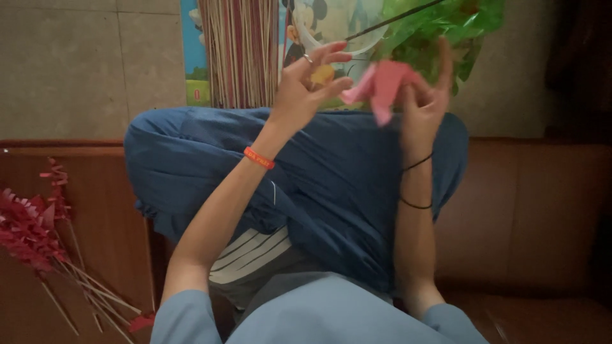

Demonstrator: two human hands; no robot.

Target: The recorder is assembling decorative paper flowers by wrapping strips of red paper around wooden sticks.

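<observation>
Person seated, legs crossed in blue trousers, both arms raised out in front. Right hand held up at far centre, fingers closed on a pink folded paper piece; index finger sticks straight up behind it. Left hand just left of the paper, thumb and fingertips pinched together at the paper's left tip; cannot tell whether they grip it or only touch. Ring on one left finger, orange wristband on the left wrist, two thin black bands on the right forearm. Green crinkled plastic wrap with a thin dark stick hangs just behind the hands. Near left, on the brown wooden surface: a bundle of red paper flowers on sticks, well apart from the hands.
</observation>
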